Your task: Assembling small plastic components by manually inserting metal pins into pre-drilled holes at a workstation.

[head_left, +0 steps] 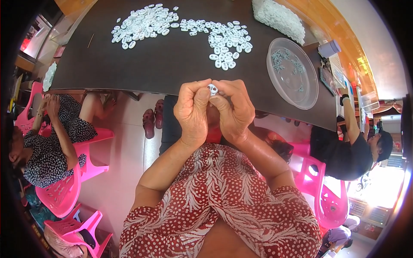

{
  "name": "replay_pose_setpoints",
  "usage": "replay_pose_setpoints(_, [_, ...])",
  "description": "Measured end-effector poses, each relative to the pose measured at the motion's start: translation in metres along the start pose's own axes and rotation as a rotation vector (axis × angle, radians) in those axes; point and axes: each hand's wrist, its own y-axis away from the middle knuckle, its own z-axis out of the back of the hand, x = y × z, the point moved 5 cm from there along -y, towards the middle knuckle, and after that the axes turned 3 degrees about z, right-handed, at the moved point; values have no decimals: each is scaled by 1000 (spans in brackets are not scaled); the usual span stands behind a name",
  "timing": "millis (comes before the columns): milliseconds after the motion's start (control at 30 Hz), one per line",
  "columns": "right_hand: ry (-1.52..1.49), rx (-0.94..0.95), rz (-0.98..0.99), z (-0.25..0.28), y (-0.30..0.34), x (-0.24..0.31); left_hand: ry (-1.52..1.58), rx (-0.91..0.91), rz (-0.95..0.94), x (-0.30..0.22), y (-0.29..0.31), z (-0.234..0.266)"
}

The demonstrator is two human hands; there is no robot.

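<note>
Head view, left to right. Far left of the frame: a seated person in a black-and-white patterned garment (47,165), hands raised near the table's left end, on a pink chair (60,195). Upper left, on the dark table (129,66): a thin stick (90,40) lying alone, tilted; to its right, a broad heap of white oval pieces (148,21), many showing dark openings. Below the table edge, left of centre: a pair of dark red sandals (149,122) on the pale floor (122,150).

Centre of the frame: left hand (192,112) and right hand (234,109) drawn together just at the table's near edge, thumbs and fingers of both pinching one small white piece (212,89) between them. Two dark openings visible on it; the rest hidden by the fingers. Wearer's red-and-white patterned garment (215,180) fills the lower centre. Above the hands, a second spread of white pieces (228,41), looser at its lower end, trails over from the heap.

Upper right: a bulky packed mass of white pieces (278,19); below it a round clear tub (286,81) holding scattered small grey-green parts (282,60), too small to make out. Beyond, a lavender cup (329,48). Far right: another person in dark clothing (344,152), one arm toward the table; pink chair below.
</note>
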Motion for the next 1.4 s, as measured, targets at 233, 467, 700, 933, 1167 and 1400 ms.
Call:
replay_pose_setpoints(233, [29, -17, 55, -3, -2, 3, 24, -11, -14, -5, -1, -2])
replay_pose_setpoints(467, [56, -7, 154, -4, -6, 5, -115, -65, -63, -6, -1, -1])
replay_pose_setpoints(700, [67, 6, 180, -1, -5, 0, -104, -64, -51, 4, -2, -4])
replay_pose_setpoints(933, [-201, -4, -291, 0, -8, -28, -234, 39, -3, -3, -25, -6])
replay_pose_setpoints(1167, [223, -75, -131, 75, -92, -44, -997, 250, -392, -3, -83, -6])
replay_pose_setpoints(1400, [613, -112, -53, 153, -197, -128, -1183, 328, -429, 23, -124, -16])
